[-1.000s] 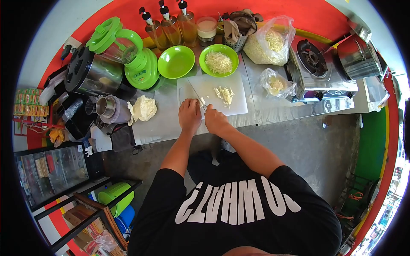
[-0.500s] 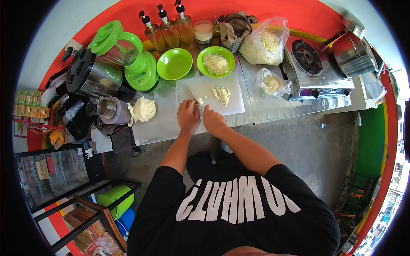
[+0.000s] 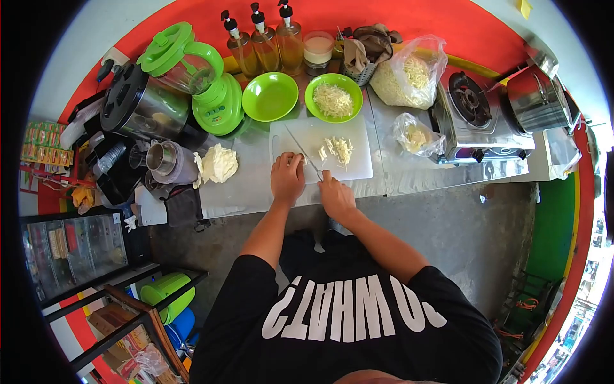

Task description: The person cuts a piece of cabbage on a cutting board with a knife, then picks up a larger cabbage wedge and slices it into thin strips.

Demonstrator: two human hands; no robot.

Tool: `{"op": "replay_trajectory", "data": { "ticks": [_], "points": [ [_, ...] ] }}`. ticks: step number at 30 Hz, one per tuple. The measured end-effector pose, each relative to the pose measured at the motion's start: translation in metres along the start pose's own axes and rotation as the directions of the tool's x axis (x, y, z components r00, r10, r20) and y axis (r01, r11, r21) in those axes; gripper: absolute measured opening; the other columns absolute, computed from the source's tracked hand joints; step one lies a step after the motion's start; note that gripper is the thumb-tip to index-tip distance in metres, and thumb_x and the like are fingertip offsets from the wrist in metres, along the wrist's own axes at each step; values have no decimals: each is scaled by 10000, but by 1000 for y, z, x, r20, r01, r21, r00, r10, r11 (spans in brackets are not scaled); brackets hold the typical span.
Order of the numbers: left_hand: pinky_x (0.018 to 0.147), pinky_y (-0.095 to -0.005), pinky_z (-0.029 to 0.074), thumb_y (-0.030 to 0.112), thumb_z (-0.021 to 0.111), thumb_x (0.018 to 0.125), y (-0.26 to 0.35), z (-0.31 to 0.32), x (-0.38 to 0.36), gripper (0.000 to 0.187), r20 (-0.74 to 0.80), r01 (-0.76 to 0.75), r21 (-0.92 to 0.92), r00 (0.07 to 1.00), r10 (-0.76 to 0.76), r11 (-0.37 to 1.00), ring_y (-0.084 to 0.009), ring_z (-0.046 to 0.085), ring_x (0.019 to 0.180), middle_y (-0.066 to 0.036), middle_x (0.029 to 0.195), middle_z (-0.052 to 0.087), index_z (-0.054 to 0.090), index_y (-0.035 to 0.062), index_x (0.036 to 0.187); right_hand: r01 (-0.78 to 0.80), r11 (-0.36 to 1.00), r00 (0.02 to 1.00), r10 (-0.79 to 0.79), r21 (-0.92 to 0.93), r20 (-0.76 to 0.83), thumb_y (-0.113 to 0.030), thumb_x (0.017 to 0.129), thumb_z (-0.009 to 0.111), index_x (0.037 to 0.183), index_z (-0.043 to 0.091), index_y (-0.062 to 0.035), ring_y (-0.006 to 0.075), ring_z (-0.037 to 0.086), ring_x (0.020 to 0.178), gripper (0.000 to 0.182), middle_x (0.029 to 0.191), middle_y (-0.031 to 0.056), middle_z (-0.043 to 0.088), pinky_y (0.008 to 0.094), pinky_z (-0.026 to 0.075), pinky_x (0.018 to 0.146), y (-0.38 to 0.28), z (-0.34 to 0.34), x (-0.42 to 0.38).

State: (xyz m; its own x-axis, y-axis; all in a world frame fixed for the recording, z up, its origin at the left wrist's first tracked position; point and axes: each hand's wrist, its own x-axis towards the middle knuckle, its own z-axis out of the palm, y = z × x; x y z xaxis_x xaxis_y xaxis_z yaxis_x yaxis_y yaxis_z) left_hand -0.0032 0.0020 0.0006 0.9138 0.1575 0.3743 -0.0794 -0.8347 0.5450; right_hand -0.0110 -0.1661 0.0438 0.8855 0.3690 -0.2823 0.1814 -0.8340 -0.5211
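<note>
My right hand (image 3: 337, 197) is closed round the handle of a knife (image 3: 309, 159); its blade slants up and left over the white cutting board (image 3: 358, 168). At the board's front left, my left hand (image 3: 288, 179) presses its curled fingers down, and what lies beneath them is mostly hidden. Right of the blade is a small heap of pale chopped strips (image 3: 342, 150), with a few loose pieces (image 3: 322, 153) beside it. Behind the board, a green bowl (image 3: 355, 112) holds pale shreds (image 3: 333, 100). Another green bowl (image 3: 270, 96) stands to its left.
Left of the board lies a crumpled pale bag (image 3: 219, 164), with a green blender (image 3: 217, 105) behind it. Pump bottles (image 3: 265, 48) line the wall. To the right are a bag of shreds (image 3: 403, 82), a small bag (image 3: 417, 136) and a gas stove (image 3: 489, 131).
The knife has moved away from my left fingers toward the right, and a few cut pieces now lie closer to the heap. The whole view has shifted slightly.
</note>
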Motion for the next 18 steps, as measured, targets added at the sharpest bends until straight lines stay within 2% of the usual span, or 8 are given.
{"op": "replay_trajectory", "data": {
  "ticks": [3, 5, 8, 12, 14, 15, 17, 18],
  "points": [
    [828, -449, 503, 82, 637, 907, -2, 1, 0, 135, -18, -19, 11, 1000, 20, 1000, -314, 615, 951, -73, 1026, 630, 678, 104, 1033, 26, 999, 999, -27, -21, -41, -241, 1060, 500, 1184, 450, -8, 499, 700, 843, 269, 892, 298, 709, 574, 558, 753, -7, 2, 1],
    [825, -453, 502, 79, 645, 900, -3, 1, -1, 133, -18, -34, 9, 999, 34, 999, -317, 612, 951, -74, 1029, 627, 674, 94, 1029, -1, 996, 999, 5, -86, 49, -249, 1067, 496, 1169, 449, 1, 474, 716, 827, 274, 861, 282, 714, 547, 578, 713, -14, -5, 2],
    [818, -428, 487, 78, 666, 869, -9, 6, -3, 143, 15, -30, 57, 999, 29, 998, -290, 610, 960, -47, 1066, 621, 679, 111, 1008, -7, 988, 996, 21, -155, 91, -268, 1070, 498, 1145, 448, 8, 451, 731, 823, 291, 848, 269, 718, 525, 595, 694, -23, -13, 5],
    [819, -429, 486, 83, 666, 870, -6, 5, -2, 132, 2, -39, 61, 999, 39, 997, -293, 608, 961, -50, 1073, 619, 670, 107, 1000, -33, 991, 994, 47, -128, 101, -290, 1071, 504, 1128, 443, 12, 444, 737, 840, 313, 844, 269, 719, 514, 603, 697, -35, -15, 5],
    [828, -461, 496, 78, 645, 886, -4, 2, 0, 110, 9, -29, 25, 1000, 29, 999, -327, 610, 953, -80, 1039, 622, 658, 78, 996, -76, 991, 993, 86, -110, 86, -241, 1061, 508, 1123, 441, 12, 453, 736, 863, 269, 866, 274, 723, 522, 604, 730, -29, -2, 11],
    [828, -461, 496, 78, 645, 886, -5, 2, -1, 110, 7, -34, 25, 999, 33, 999, -327, 610, 953, -80, 1039, 622, 658, 78, 996, -77, 991, 993, 86, -109, 82, -241, 1061, 508, 1123, 441, 12, 453, 736, 863, 269, 866, 274, 723, 522, 604, 730, -27, 1, 13],
    [826, -446, 484, 93, 646, 886, -7, 3, -1, 115, 20, -30, 36, 999, 29, 999, -300, 603, 960, -52, 1064, 614, 656, 108, 999, -120, 981, 982, 140, -155, 126, -95, 990, 512, 1159, 454, 17, 409, 756, 883, 211, 943, 274, 738, 479, 627, 724, -22, 5, 22],
    [826, -446, 484, 93, 646, 886, -7, 2, 0, 115, 21, -31, 35, 999, 30, 999, -300, 603, 960, -52, 1064, 614, 656, 108, 999, -121, 980, 982, 141, -155, 125, -95, 990, 512, 1159, 454, 17, 409, 756, 883, 211, 943, 274, 738, 479, 627, 724, -22, 5, 23]
  ]
}}
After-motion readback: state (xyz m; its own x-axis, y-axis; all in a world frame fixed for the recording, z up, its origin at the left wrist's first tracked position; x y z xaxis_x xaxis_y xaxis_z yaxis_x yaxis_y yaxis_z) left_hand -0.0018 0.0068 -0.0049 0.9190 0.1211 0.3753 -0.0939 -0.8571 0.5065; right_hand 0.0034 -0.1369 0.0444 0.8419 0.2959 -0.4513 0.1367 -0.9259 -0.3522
